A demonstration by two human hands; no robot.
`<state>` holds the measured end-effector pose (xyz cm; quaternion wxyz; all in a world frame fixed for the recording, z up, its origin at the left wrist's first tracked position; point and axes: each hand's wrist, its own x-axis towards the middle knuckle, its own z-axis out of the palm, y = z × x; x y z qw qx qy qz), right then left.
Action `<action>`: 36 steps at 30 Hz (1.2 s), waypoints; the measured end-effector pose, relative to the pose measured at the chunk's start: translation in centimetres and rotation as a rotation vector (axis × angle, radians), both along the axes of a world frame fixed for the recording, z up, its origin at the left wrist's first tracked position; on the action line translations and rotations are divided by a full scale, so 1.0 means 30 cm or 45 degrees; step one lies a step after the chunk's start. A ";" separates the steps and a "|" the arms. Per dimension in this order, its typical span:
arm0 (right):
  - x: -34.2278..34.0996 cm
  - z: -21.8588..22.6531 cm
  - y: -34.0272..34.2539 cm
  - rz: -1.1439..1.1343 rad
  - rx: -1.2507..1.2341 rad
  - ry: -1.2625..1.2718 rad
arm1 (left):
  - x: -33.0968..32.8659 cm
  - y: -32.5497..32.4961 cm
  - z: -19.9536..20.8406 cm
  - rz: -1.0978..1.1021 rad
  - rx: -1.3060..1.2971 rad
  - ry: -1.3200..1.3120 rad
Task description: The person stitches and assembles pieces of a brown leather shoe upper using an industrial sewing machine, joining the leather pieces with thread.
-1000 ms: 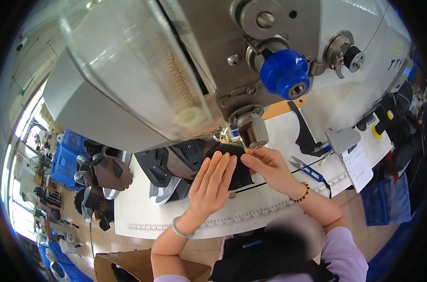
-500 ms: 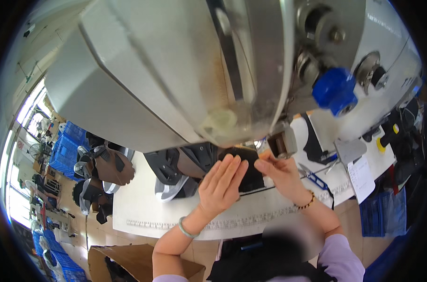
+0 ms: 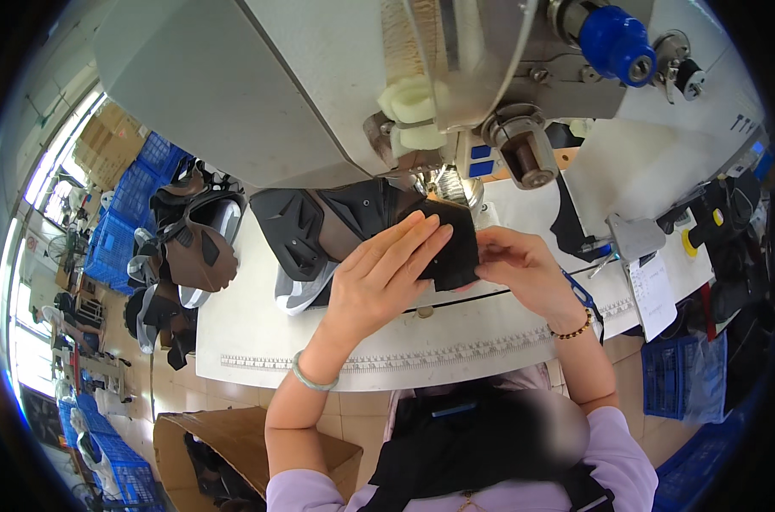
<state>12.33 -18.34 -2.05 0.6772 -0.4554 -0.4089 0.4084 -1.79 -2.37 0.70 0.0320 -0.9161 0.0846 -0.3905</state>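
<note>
A black panel (image 3: 457, 247) of a shoe upper lies below the needle area of a sewing machine (image 3: 319, 102). My left hand (image 3: 383, 277) rests flat on its left part, fingers stretched out and side by side. At the panel's right edge, my right hand (image 3: 524, 269) is closed with thumb and fingers against it; the fingertips are partly hidden. To the left, a black and brown shoe upper (image 3: 319, 226) with a grey edge lies on the table; whether it joins the panel is hidden behind my left hand.
Blue-handled snips (image 3: 582, 294) lie right of my right hand. A ruler strip (image 3: 387, 360) runs along the white table's front. More shoe uppers (image 3: 200, 247) hang at the left edge. A blue knob (image 3: 618, 47) juts from the machine. A cardboard box (image 3: 225, 444) stands below left.
The view has shifted, so the machine sits higher in the picture. My right hand has slid from the panel's upper right corner down to its right edge. My left hand stays flat on it.
</note>
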 end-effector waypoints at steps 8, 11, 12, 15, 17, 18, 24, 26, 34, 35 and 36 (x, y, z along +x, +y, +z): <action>-0.020 0.055 -0.015 -0.072 -0.034 -0.153 | -0.015 -0.001 0.034 -0.021 -0.002 0.075; -0.012 0.059 -0.014 -0.043 -0.069 -0.192 | -0.014 -0.008 0.035 -0.022 -0.051 0.073; -0.012 0.057 -0.011 -0.032 -0.060 -0.154 | -0.014 -0.010 0.036 -0.020 -0.088 0.074; -0.030 0.077 -0.003 -0.015 -0.004 -0.059 | -0.018 -0.011 0.047 -0.028 -0.061 0.075; -0.029 0.083 0.008 -0.011 0.046 -0.008 | -0.014 -0.020 0.033 0.007 -0.013 0.039; -0.023 0.075 0.020 -0.074 -0.018 -0.069 | -0.010 -0.026 0.020 0.042 0.030 0.012; -0.046 0.038 0.029 -0.234 0.062 -0.063 | 0.057 -0.055 -0.084 0.121 0.213 -0.271; -0.051 0.029 0.036 -0.242 0.109 -0.015 | 0.078 -0.037 -0.094 -0.015 0.144 -0.439; -0.037 0.009 0.048 -0.159 0.147 0.130 | 0.099 -0.023 -0.096 -0.050 0.172 -0.553; -0.044 0.019 0.047 -0.184 0.124 0.159 | 0.101 -0.021 -0.093 -0.052 0.168 -0.550; -0.049 0.024 0.048 -0.208 0.100 0.188 | 0.103 -0.019 -0.090 -0.052 0.167 -0.546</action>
